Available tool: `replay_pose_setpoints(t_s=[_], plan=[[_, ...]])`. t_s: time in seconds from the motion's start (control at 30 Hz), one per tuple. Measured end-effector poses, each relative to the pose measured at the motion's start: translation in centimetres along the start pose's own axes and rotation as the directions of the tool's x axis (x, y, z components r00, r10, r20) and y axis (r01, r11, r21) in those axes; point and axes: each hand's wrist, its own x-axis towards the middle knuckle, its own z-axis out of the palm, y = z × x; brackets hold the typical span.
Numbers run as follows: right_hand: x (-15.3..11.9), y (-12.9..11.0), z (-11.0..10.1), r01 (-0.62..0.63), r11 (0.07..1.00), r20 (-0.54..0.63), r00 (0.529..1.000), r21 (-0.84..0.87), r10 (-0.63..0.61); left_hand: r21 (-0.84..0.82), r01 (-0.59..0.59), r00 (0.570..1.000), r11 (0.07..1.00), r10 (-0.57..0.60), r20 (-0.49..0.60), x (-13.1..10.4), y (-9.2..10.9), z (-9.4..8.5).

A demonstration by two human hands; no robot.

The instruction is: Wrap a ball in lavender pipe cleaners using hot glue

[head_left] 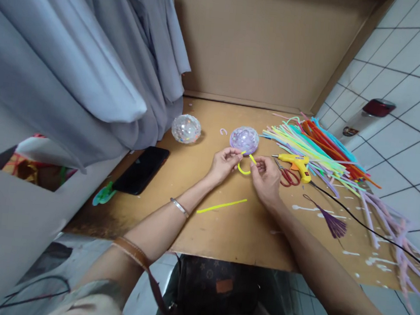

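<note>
Between both hands a yellow pipe cleaner (245, 172) is bent into an open loop. My left hand (225, 164) pinches one end of it, and my right hand (266, 177) pinches the other side. Just beyond the fingers sits a clear ball with purple trim (245, 140). A second clear ball with colourful bits (186, 129) stands further left, and a small pale curved piece (223, 131) lies between the two balls. Nearer to me, a straight yellow pipe cleaner (222, 206) lies on the table below the hands.
To the right are a yellow glue gun (298, 163) with a black cord, red-handled scissors (289, 177), a purple tassel (332, 223) and a pile of coloured pipe cleaners (322, 143). A black phone (142, 170) lies left, beside a grey curtain (95, 42). Dried glue spots mark the table (224, 238).
</note>
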Motion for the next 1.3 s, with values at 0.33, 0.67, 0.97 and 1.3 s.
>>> replay_pose_setpoints(t_s=[0.33, 0.67, 0.97, 1.3], plan=[[0.8, 0.5, -1.0, 0.160, 0.982, 0.020, 0.987, -0.096, -0.159, 0.092, -0.018, 0.997, 0.996, 0.011, 0.075, -0.2, -0.1, 0.0], [1.1, 0.9, -1.3, 0.339, 0.907, 0.088, 0.941, -0.249, -0.328, 0.180, -0.069, 0.984, 0.981, 0.037, 0.173, -0.2, -0.3, -0.3], [0.9, 1.1, -1.2, 0.378, 0.856, 0.119, 0.926, -0.353, -0.359, 0.179, -0.119, 0.970, 0.977, 0.076, 0.232, -0.1, -0.4, -0.1], [0.9, 1.1, -1.4, 0.414, 0.818, 0.153, 0.910, -0.399, -0.386, 0.180, -0.101, 0.970, 0.978, 0.057, 0.235, -0.2, -0.1, -0.2]])
